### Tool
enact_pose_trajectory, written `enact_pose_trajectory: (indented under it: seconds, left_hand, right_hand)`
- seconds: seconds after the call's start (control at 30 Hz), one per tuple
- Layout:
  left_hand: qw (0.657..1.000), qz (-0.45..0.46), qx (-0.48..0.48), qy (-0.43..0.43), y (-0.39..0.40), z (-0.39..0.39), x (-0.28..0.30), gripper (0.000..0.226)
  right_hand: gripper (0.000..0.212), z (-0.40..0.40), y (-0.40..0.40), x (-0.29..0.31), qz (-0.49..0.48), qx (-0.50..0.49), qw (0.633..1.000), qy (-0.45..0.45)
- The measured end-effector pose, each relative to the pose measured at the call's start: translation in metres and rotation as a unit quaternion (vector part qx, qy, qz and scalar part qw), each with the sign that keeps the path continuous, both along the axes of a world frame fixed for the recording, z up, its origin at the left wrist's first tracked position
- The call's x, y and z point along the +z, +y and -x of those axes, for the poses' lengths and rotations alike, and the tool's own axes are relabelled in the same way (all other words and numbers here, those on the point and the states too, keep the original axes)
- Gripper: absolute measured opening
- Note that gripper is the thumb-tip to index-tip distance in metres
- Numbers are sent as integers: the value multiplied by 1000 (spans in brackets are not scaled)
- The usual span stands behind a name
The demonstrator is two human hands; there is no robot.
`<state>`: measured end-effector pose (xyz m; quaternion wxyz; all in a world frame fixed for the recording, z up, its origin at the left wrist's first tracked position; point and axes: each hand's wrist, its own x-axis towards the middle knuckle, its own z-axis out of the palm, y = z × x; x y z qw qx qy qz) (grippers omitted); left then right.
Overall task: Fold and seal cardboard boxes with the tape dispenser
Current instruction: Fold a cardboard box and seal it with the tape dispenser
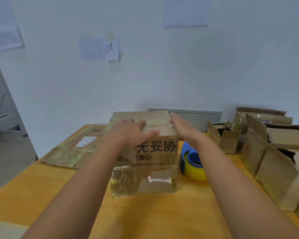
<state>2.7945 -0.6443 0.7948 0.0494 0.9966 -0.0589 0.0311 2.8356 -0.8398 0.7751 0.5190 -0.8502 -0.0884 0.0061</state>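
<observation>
Left hand (131, 131) presses flat on the worn brown printed cardboard box (145, 152), right hand (181, 126) flat-fingered beside it — easing off could let flaps spring up before the blue-and-yellow tape dispenser (192, 163) is fetched.

A closed cardboard box (145, 152) stands in the middle of the worktop (41, 187). The person's left hand (129, 130) lies flat on its top, and the right hand (181, 126) rests against its upper right edge. Just right of the box sits the tape dispenser (192, 163), behind the right forearm. A flattened carton (72, 150) lies to the left. Open boxes (266, 144) crowd the right side. Paper sheets (100, 49) hang on the wall (162, 75) behind.
</observation>
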Motion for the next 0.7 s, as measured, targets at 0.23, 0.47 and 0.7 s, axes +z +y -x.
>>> enact_pose_trajectory:
  seconds: [0.23,0.47,0.7]
  left_hand:
    - [1000,-13,19,-21,-5,-8,-11,93]
    - [999,-19,13,-38,-3,-4,-13,122]
    - [999,-22,4,-42,-1,-12,-16,129]
  right_hand:
    - [50,3,-56,-68,238,-122,963,22]
    - [73,10,-45,-122,412,-99,905,37]
    - [53,4,-58,-81,105,-177,976,-66]
